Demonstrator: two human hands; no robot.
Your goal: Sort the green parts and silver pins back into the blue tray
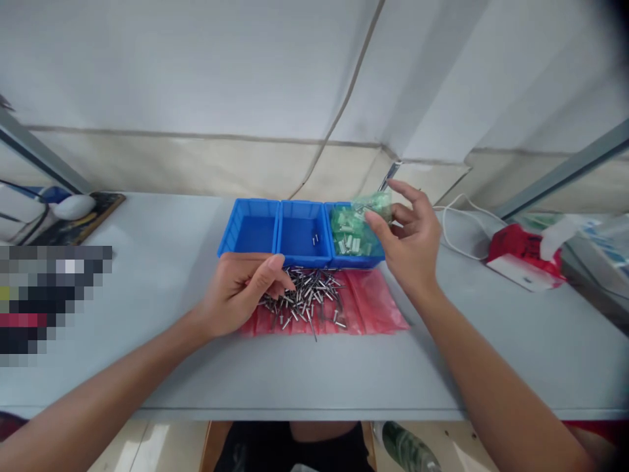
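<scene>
While the left hand [240,295], fingers together, sits over metal pins [304,301] at lower center, the right hand [410,239] clamps a green plastic bag [376,206] above the rightmost blue bin [356,262].

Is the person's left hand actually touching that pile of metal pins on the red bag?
Cannot tell. From the head view, the left hand overlaps the edge of the metal pins; neither contact nor a gap shows plainly.

The left hand [240,295] curls over a pile of metal pins [307,301] lying on a red plastic bag [378,301]. The right hand [407,242] pinches a clear green packet [373,206] above the rightmost of three side-by-side blue bins [253,226] on the grey counter [491,354].
</scene>
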